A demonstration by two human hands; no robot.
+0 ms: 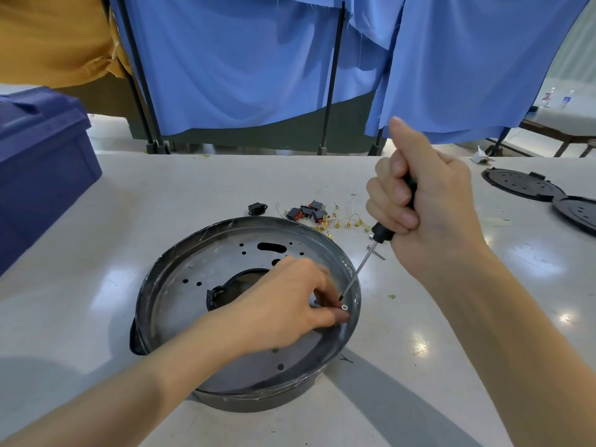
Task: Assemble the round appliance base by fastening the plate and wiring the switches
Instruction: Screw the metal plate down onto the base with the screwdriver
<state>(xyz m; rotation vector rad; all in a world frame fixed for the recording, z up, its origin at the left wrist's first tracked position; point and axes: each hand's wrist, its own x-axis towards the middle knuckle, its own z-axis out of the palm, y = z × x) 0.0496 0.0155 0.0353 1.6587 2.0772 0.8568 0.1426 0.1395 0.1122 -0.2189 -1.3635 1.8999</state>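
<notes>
The round black appliance base (167, 269) lies on the table in front of me, with a grey perforated metal plate (225, 253) inside it. My left hand (283, 304) reaches into the base and pinches a small silver screw (344, 307) at the plate's right edge. My right hand (422, 201) grips a black-handled screwdriver (382, 233); its shaft slants down-left and the tip sits just above the screw. Several black and red rocker switches (306, 212) with yellow-tipped wires (348, 222) lie behind the base.
A black power socket (257, 208) lies left of the switches. A blue plastic crate (42, 169) stands at the far left. Two black perforated round covers (548, 195) lie at the right. Loose screws (375, 251) sit near the base's right rim. Blue cloth hangs behind the table.
</notes>
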